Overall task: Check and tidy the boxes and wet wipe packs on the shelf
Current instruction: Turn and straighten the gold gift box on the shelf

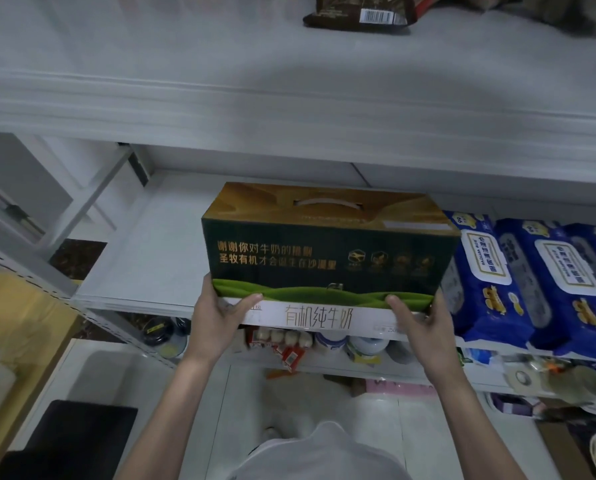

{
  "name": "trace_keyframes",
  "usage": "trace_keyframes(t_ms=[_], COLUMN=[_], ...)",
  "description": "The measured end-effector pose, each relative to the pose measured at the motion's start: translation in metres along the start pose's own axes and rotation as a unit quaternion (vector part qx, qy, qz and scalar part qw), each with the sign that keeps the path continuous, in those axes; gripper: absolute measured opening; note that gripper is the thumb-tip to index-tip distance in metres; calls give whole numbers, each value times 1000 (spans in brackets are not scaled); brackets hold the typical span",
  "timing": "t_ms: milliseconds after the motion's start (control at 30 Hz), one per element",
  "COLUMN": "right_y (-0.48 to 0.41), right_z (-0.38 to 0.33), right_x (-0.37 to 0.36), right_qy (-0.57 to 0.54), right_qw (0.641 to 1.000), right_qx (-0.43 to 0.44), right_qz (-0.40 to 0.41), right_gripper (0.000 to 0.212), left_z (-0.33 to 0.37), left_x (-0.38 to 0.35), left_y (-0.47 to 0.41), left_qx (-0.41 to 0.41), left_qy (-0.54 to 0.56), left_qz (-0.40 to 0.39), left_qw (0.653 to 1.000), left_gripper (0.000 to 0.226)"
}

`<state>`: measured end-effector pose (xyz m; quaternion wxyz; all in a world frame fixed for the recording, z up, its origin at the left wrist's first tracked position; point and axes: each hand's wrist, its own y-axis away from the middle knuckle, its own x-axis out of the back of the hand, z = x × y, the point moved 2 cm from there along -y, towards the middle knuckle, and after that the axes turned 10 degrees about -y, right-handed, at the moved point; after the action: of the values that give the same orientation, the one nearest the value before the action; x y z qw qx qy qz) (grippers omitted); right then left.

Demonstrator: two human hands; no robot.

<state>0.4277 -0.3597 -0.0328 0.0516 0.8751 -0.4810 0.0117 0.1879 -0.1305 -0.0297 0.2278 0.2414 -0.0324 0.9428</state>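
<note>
A dark green and gold milk box [327, 251] with a carry handle on top stands at the front edge of the white middle shelf [140, 258]. My left hand [217, 318] grips its lower left corner, thumb on the front face. At the lower right corner my right hand [419, 322] holds it the same way. Several blue wet wipe packs [532, 282] stand in a row directly right of the box, the nearest one touching or almost touching its side.
The shelf part left of the box is bare. A dark snack bag [359, 12] lies on the upper shelf. Below are small cups and packets [324, 344] on a lower shelf. A black mat [64, 438] lies on the floor at left.
</note>
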Motion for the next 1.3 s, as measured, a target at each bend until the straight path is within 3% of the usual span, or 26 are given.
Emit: trace_keyframes(t_ms=[133,267,600,767,1033,1200,1300], right_y=[-15,-35,-58,-53,-84,-89,-70], right_z=[-8,-19,-33,-33,-26,-24,-36], right_x=[-9,-16,-17,-13,-12,-11,-9], right_qy=[0,-4,12,37,118,114,50], right_qw=[1000,999,997,996,988,988,995], right_qx=[-5,-8,-37,-46,-88,-91,-92], right_qz=[23,31,61,73,55,41,9], right_gripper=[51,68,46,40,48,49,41], left_z=[8,20,21,24,40,45,41], left_x=[1,0,-2,2,5,4,6], left_y=[-18,-39,-52,-45,-61,-59,-44], left_qx=[12,20,53,62,103,109,114], left_qy=[30,28,28,-19,-122,-108,3], left_qz=[-5,15,33,19,-22,-18,-9], left_qw=[999,999,998,998,987,988,993], left_gripper=[62,58,55,51,49,47,41])
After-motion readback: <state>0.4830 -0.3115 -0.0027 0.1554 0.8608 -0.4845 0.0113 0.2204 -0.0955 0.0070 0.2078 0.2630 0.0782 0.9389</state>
